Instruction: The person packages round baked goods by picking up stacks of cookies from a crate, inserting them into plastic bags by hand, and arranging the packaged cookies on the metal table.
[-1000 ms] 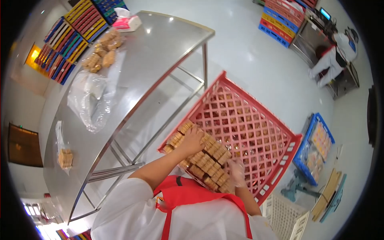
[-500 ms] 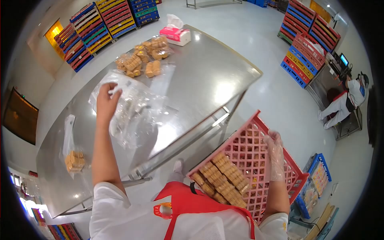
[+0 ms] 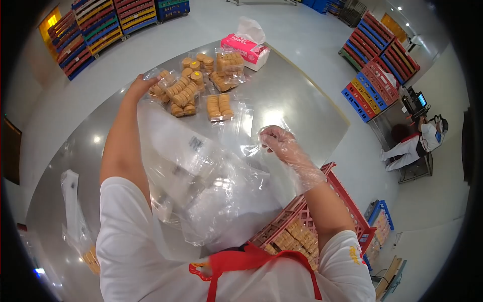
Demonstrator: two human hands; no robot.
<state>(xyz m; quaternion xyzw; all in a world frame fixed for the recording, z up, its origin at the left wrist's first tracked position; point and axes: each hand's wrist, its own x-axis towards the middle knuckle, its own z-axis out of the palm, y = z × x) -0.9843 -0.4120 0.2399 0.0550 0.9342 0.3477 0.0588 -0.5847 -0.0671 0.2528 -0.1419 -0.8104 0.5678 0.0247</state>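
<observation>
My bare left hand [image 3: 140,87] reaches past the far left of the pile of bagged round biscuits [image 3: 183,91]. Its fingers stretch out against the edge of the leftmost biscuit packet [image 3: 160,90]; whether they grip the film is hard to see. My right hand [image 3: 279,143], in a clear plastic glove, is closed with fingertips pinched on thin clear plastic, seemingly a bag. Between my forearms spreads a large, crumpled clear plastic bag [image 3: 221,194]. A separate packet of paired biscuit stacks [image 3: 219,106] lies right of the pile.
Behind the pile stands a pink tissue pack [image 3: 246,48] on the steel table [image 3: 302,100]. A red crate [image 3: 354,216] with biscuits sits below my right arm. Another bagged packet [image 3: 90,256] lies at left. A person [image 3: 422,138] works at a far-right desk.
My right hand has left the red crate and come over the table to the plastic. My left hand has moved forward to the biscuit packets. The large bag now spreads closer to me.
</observation>
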